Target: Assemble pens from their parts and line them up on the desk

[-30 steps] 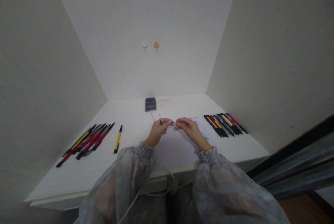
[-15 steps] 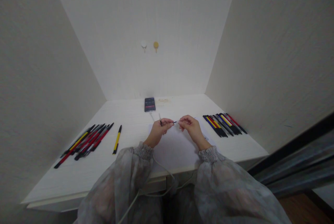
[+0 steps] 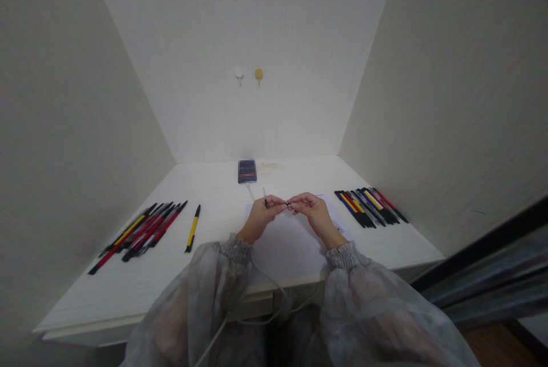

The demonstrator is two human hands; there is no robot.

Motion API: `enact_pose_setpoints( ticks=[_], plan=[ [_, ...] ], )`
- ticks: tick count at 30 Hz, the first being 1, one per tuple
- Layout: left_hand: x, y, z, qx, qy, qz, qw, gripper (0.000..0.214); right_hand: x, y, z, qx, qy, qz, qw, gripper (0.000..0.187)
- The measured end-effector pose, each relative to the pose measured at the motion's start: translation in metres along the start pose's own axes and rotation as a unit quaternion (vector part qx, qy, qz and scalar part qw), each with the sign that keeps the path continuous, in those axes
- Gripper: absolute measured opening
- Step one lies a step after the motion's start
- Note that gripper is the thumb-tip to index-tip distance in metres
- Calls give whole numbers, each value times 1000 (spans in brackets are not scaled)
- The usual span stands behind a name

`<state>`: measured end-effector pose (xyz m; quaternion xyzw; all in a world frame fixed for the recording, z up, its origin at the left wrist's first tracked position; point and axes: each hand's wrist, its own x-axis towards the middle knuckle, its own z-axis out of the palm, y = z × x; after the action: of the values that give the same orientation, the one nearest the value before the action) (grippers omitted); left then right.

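My left hand (image 3: 262, 216) and my right hand (image 3: 311, 211) meet above a white sheet of paper (image 3: 287, 244) at the middle of the desk. Both are pinched closed on small dark pen parts (image 3: 287, 204) held between their fingertips; the left also holds a thin dark piece upright. The parts are too small to name more exactly. A single yellow and black pen (image 3: 192, 228) lies left of my left hand.
A row of red, yellow and black pens (image 3: 139, 233) lies at the desk's left. Another row of blue, yellow, red and black pens (image 3: 369, 204) lies at the right. A small dark device (image 3: 247, 171) with a cable sits at the back. Walls close in on three sides.
My right hand had drawn slightly away to the right, baring a thin dark rod between the hands; now the fingertips have come together again and the rod is hidden.
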<state>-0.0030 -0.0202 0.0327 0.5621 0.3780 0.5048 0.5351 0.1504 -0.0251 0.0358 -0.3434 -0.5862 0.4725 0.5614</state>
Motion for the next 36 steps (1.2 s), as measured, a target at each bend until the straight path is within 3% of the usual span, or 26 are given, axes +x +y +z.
enact_pose_setpoints(
  ticks=[17,36],
  plan=[
    [0,-1,1,34,22,12,999,25,2,3,6,-20,-16,72,997,12],
    [-1,0,0,49,18,28,998,30,0,0,8,-32,-33,48,998,17]
  ],
)
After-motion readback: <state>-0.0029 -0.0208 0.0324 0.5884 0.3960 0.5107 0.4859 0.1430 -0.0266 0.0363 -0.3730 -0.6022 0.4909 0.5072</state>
